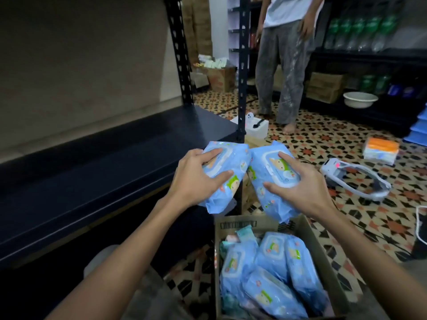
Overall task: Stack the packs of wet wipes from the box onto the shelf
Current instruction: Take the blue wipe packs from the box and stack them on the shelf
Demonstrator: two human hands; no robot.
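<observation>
1. Head view: the left hand point(194, 179) has its grip grasping a blue pack of wet wipes point(227, 176), fingers across the pack's white flip lid and thumb curled over its near side. The pack is in the air just beyond the front right corner of the dark shelf point(97, 162), not resting on it.
2. The right hand point(302, 183) has its grip grasping a second blue pack point(270, 183), fingers on the lid, thumb on the lower face. This pack tilts, its lower end hanging just above the far edge of the cardboard box point(323, 257).
3. The two held packs sit side by side, nearly touching at their upper ends.
4. The box stands on the patterned tile floor point(346, 146) to the right of the shelf. More blue packs point(272, 273) lie in it, leaning on one another, with a few paler small packets point(245, 235) at its far left corner.
5. The shelf board is dark and its surface bare where visible; a black perforated upright point(242, 72) rises at its front right corner.
6. Beyond, a second person point(284, 61) stands barefoot on the tiles. A white headset-like device point(355, 179) lies on the floor right of the hands, and an orange-and-white packet point(381, 148) lies further off.
7. A pale basin point(360, 99) and green bottles point(360, 26) sit on dark shelving at the far right.
</observation>
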